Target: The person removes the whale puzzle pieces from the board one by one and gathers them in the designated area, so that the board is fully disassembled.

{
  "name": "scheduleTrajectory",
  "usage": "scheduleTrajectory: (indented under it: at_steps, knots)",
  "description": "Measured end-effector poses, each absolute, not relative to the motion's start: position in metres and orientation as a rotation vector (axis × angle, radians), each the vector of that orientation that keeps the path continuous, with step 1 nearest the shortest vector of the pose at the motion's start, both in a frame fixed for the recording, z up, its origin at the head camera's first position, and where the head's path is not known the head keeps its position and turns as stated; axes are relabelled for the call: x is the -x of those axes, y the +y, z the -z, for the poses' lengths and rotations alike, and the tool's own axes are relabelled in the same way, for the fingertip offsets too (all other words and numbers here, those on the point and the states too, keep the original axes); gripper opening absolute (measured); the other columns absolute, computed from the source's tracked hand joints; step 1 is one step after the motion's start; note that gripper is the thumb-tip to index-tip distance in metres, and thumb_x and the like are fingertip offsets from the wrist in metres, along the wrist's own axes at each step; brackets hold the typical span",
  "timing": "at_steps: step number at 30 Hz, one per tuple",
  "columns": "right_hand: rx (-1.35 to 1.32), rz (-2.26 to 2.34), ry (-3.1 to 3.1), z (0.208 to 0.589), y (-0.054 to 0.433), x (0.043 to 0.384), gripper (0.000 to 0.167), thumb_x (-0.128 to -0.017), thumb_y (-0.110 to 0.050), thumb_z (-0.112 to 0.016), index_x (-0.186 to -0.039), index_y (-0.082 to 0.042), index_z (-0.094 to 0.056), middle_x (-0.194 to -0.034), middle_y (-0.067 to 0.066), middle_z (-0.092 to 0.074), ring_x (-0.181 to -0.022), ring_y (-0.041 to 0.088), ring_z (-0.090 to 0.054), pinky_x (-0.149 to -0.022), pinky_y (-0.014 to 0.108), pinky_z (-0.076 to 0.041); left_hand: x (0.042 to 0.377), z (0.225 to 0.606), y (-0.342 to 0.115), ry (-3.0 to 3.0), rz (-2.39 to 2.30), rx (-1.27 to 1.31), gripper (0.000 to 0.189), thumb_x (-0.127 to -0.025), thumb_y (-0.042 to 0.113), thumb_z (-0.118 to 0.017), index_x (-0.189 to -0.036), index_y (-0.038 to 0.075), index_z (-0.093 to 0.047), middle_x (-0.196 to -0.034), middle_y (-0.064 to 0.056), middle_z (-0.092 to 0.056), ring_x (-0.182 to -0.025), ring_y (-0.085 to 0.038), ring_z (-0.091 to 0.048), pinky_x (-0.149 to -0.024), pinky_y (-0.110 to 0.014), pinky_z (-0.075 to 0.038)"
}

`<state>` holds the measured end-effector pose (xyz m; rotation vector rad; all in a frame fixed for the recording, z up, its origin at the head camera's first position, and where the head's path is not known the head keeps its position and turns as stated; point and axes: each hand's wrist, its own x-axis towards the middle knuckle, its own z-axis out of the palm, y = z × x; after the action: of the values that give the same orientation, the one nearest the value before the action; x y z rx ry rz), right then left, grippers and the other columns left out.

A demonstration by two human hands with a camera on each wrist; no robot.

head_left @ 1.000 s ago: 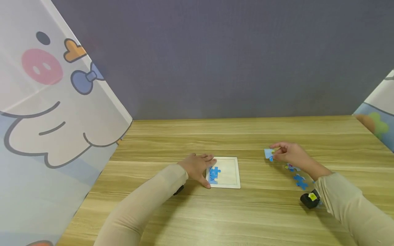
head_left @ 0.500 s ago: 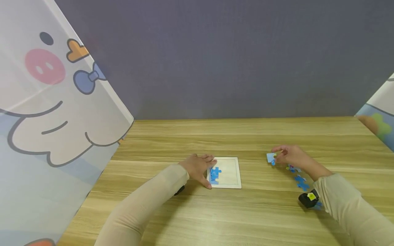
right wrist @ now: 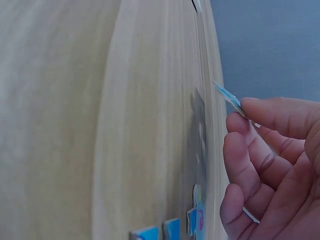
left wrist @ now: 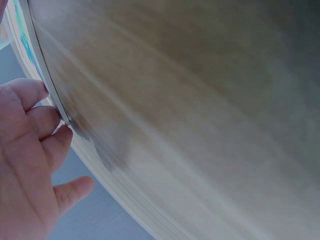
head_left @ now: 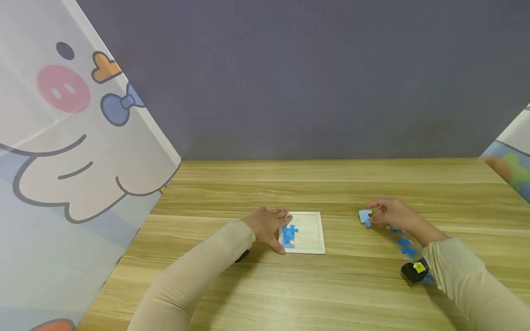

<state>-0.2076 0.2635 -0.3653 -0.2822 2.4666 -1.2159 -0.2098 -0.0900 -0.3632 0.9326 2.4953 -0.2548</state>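
Note:
My left hand (head_left: 265,226) rests with spread fingers on the left side of a shallow white puzzle tray (head_left: 322,234). Inside that tray, along its left side, lie blue puzzle pieces (head_left: 291,233), partly covered by the hand. In the left wrist view, fingertips (left wrist: 52,120) touch the tray's edge. To the right of the tray, my right hand (head_left: 395,214) pinches a light-blue puzzle piece (head_left: 364,215) between thumb and finger. The right wrist view has this puzzle piece (right wrist: 229,96) tilted and held above the tabletop.
Loose puzzle pieces (head_left: 407,247) lie on the wooden table (head_left: 343,285) under and near my right forearm, some partly hidden. A grey panel (head_left: 314,82) stands behind the table. A cartoon-printed wall (head_left: 41,138) rises on the left.
The right hand, with the puzzle piece pinched in it, has shifted slightly toward me. The left hand stays on the tray. The head view has turned a little.

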Motion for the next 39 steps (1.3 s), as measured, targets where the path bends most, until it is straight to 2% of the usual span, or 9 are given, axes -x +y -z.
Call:
scheduleTrajectory:
  at_steps: [7, 16, 21, 30, 39]
  knots:
    - [0.304, 1.208, 2.48, 0.3683, 0.2627, 0.2045, 0.046, -0.087, -0.004, -0.062, -0.126, 0.016, -0.049, -0.083, 0.004, -0.065, -0.071, 0.019, -0.059, -0.057, 0.029, -0.047, 0.2093, 0.3616, -0.0902, 2.49, 0.252, -0.919, 0.103, -0.077, 0.067, -0.064, -0.154, 0.017, -0.02, -0.159, 0.001, -0.011, -0.145, -0.013, -0.011, -0.113, -0.047, -0.021]
    - [0.288, 1.211, 2.453, 0.3713, 0.261, 0.2003, 0.045, -0.086, -0.005, -0.064, -0.124, 0.016, -0.05, -0.08, 0.005, -0.062, -0.071, 0.02, -0.057, -0.063, 0.031, -0.049, 0.2088, 0.3638, -0.0914, 2.496, 0.247, -0.922, 0.103, -0.076, 0.067, -0.065, -0.154, 0.017, -0.021, -0.159, 0.0, -0.012, -0.145, -0.013, -0.014, -0.113, -0.046, -0.023]
    - [0.252, 1.213, 2.442, 0.3733, 0.2594, 0.1998, 0.045, -0.085, -0.003, -0.065, -0.122, 0.017, -0.051, -0.076, 0.003, -0.063, -0.069, 0.019, -0.058, -0.062, 0.03, -0.05, 0.2088, 0.3645, -0.0914, 2.492, 0.237, -0.919, 0.102, -0.077, 0.066, -0.065, -0.154, 0.016, -0.019, -0.159, -0.001, -0.011, -0.145, -0.014, -0.013, -0.113, -0.047, -0.021]
    - [0.262, 1.167, 2.455, 0.3741, 0.2611, 0.2018, 0.043, -0.084, -0.001, -0.066, -0.12, 0.018, -0.053, -0.08, 0.005, -0.068, -0.069, 0.019, -0.06, -0.06, 0.031, -0.051, 0.2087, 0.3636, -0.0899, 2.482, 0.232, -0.91, 0.103, -0.077, 0.067, -0.063, -0.155, 0.017, -0.017, -0.159, 0.001, -0.008, -0.145, -0.013, -0.01, -0.114, -0.046, -0.019]
    - [0.255, 1.108, 2.488, 0.3716, 0.2572, 0.2006, 0.041, -0.081, -0.003, -0.068, -0.116, 0.016, -0.056, -0.073, 0.001, -0.064, -0.064, 0.018, -0.056, -0.058, 0.032, -0.048, 0.2082, 0.3622, -0.0898, 2.48, 0.229, -0.898, 0.103, -0.078, 0.067, -0.063, -0.155, 0.018, -0.017, -0.16, 0.001, -0.007, -0.145, -0.013, -0.009, -0.114, -0.045, -0.019]
